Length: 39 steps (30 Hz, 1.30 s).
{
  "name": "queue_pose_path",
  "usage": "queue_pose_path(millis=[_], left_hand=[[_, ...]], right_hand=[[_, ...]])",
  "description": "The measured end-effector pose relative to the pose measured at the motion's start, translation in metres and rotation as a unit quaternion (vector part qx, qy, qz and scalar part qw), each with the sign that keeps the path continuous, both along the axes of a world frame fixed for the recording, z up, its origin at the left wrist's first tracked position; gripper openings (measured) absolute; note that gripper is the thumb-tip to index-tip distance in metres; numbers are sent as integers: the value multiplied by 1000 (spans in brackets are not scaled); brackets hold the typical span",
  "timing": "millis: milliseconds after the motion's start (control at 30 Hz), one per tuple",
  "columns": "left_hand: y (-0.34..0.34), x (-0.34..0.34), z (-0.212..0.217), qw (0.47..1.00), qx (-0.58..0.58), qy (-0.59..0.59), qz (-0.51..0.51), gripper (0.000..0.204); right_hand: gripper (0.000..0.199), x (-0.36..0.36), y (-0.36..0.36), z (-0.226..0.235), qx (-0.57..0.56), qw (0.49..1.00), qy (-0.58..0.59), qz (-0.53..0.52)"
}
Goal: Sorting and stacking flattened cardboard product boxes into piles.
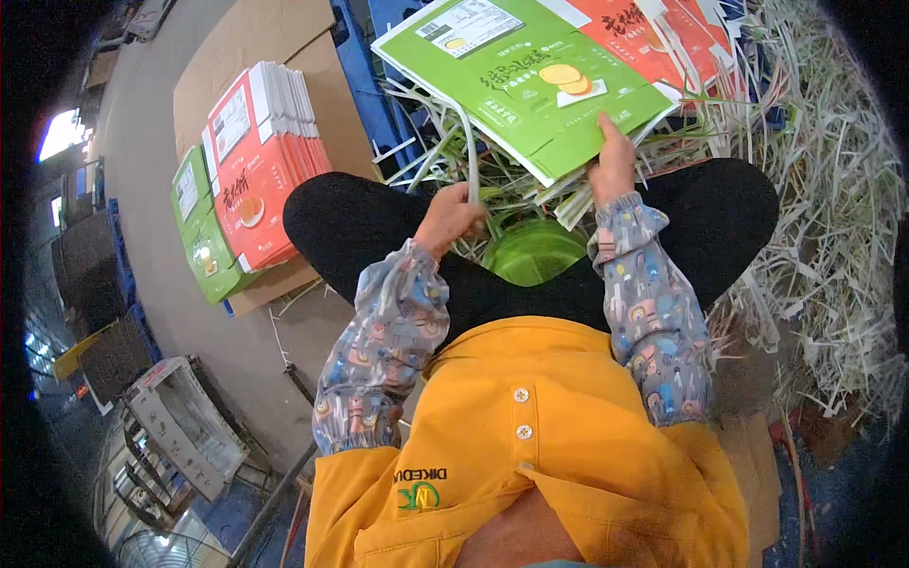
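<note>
My right hand [614, 168] grips the near edge of a green printed cardboard sheet [516, 118], thumb on top and fingers beneath. Other sheets seem to lie under it, with white edges showing; how many are in the grip I cannot tell. My left hand [451, 220] is closed on a narrow pale paper strip [472, 156] that runs up along the left side of the green sheet. Behind, red printed sheets [653, 43] lie partly covered by the green one. Loose paper strips hang below the sheets, around my right fingers.
Left of my knee, stacks of red sheets [251, 189] and green sheets [194, 222] rest on brown cardboard [294, 38]. Shredded trimmings [814, 189] heap up on the right. A green plastic object [535, 251] sits between my legs. Blue pallet slats [365, 85] show behind.
</note>
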<state>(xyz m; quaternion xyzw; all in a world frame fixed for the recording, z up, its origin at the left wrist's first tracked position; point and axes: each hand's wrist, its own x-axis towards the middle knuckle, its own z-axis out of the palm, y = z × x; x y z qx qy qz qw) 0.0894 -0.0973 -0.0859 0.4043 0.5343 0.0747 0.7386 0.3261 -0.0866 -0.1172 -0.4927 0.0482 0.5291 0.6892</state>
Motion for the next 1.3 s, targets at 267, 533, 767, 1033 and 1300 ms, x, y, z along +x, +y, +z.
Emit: queue_pose_path(millis=[267, 533, 767, 1033, 1300], left_hand=[[8, 42, 17, 940, -117, -274, 166, 24], [-4, 48, -2, 977, 42, -155, 138, 29], [1, 50, 6, 985, 91, -126, 74, 23], [2, 46, 5, 985, -23, -85, 148, 18], [1, 43, -7, 984, 156, -27, 85, 18]], right_hand=[[32, -11, 6, 14, -5, 999, -49, 5], [36, -21, -13, -5, 57, 997, -27, 53], [28, -17, -10, -8, -11, 999, -47, 7], [29, -24, -8, -18, -21, 993, -106, 49], [35, -25, -11, -10, -90, 988, -110, 61]])
